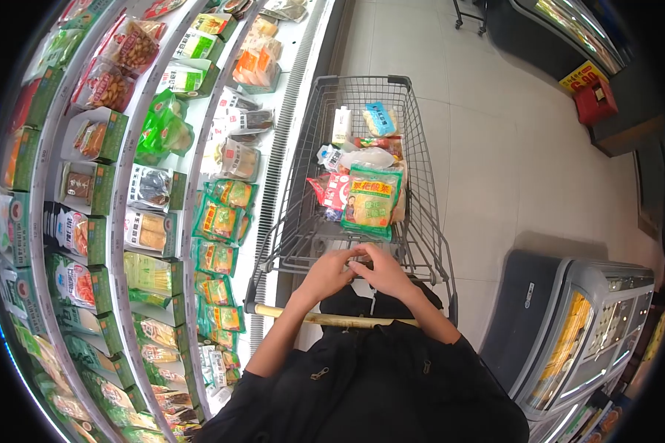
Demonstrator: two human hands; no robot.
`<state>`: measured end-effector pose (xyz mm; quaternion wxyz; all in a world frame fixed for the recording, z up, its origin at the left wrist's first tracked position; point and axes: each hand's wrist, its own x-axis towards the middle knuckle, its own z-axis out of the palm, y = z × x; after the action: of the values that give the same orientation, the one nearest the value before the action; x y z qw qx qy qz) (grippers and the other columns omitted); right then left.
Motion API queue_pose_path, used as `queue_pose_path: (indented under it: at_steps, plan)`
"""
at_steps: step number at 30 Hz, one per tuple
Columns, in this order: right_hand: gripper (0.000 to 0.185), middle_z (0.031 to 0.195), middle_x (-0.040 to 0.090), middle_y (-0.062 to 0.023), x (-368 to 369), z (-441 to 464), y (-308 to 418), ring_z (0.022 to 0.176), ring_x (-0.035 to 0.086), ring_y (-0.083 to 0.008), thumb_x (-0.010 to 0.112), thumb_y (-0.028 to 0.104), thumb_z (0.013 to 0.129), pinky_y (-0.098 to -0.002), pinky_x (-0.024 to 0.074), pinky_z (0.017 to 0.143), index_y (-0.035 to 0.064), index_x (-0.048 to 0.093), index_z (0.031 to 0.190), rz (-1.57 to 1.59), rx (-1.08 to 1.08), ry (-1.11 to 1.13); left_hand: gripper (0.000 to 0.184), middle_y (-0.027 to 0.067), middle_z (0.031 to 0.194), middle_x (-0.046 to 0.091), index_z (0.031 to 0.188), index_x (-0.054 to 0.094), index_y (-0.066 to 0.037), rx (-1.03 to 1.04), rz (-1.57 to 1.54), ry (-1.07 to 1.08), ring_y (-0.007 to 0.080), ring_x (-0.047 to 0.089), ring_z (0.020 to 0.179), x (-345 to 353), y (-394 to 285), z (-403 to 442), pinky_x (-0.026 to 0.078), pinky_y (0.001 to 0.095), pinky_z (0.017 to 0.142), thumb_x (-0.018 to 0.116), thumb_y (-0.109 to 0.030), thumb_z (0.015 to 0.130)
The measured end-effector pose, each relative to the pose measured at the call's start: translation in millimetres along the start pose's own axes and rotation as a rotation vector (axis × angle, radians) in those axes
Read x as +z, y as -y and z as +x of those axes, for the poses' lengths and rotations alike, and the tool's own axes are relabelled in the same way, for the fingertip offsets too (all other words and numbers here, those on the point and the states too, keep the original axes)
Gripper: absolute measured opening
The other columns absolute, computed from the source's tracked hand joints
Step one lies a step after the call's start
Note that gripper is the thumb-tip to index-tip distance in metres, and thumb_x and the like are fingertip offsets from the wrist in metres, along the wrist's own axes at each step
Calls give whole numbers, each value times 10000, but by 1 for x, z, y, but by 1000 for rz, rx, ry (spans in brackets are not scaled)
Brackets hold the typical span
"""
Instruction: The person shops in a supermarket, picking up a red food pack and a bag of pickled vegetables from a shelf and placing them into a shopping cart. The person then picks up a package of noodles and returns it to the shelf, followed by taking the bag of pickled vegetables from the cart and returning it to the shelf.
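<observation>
My left hand (331, 275) and my right hand (381, 269) meet in front of my body, above the cart's yellowish handle (325, 318). Their fingers are bent and pressed together at the tips, with nothing showing between them. Beyond them is a wire shopping cart (421, 177). On top of its load lies a green-edged packet with yellow and red print (372, 199). Around that packet are a pink-red package (335, 193), a white carton (342, 125) and a blue-and-clear bag (380, 118). My forearms rest over the handle, and neither hand touches the goods.
A chilled shelf (273, 170) with several tiers of packaged food runs along the left, close to the cart. Similar green packets (220, 221) lie on its lowest tier. At the right stands a grey display freezer (528, 317). Farther off are a red box (595, 102) and a yellow price sign (584, 76).
</observation>
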<state>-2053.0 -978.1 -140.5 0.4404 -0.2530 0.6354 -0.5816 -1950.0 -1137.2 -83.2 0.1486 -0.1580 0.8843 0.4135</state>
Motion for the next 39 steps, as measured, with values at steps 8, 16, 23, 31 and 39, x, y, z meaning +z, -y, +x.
queue_pose_path:
  at_steps: [8,16,23,31,39]
  plan:
    - [379,986,732,-139,14,4,5,973,659,-338,608,383,1016,-457,532,863,29,742,1028,-587,-352,29,344,154,847,735,905,736,-49,100,274,-403,365,692,843,8,30,-25,506,475,749,571,-329,1017]
    - [346,887,705,-172,15,8,16,939,665,-360,564,324,1028,-493,542,798,39,722,914,-662,-213,13,524,172,603,650,741,732,-105,-67,446,-271,389,661,588,-1,34,7,494,500,550,495,-452,1054]
    - [353,945,681,-193,9,20,3,873,670,-423,533,344,1046,-528,524,774,61,742,1015,-718,-180,-11,549,176,630,674,753,747,-101,-82,439,-285,379,683,603,-5,35,17,524,484,561,487,-476,1057]
    - [336,900,676,-194,1,35,3,856,666,-426,538,344,1042,-540,513,738,70,721,977,-746,-162,-79,618,180,617,671,713,754,-112,-82,444,-338,382,680,592,-5,41,38,530,486,564,466,-537,1056]
    - [319,828,677,-166,-9,55,6,800,672,-414,568,365,1026,-533,508,691,92,707,939,-710,-166,-140,584,186,621,671,722,747,-107,-77,418,-372,395,675,592,-14,42,60,525,501,567,484,-510,1053]
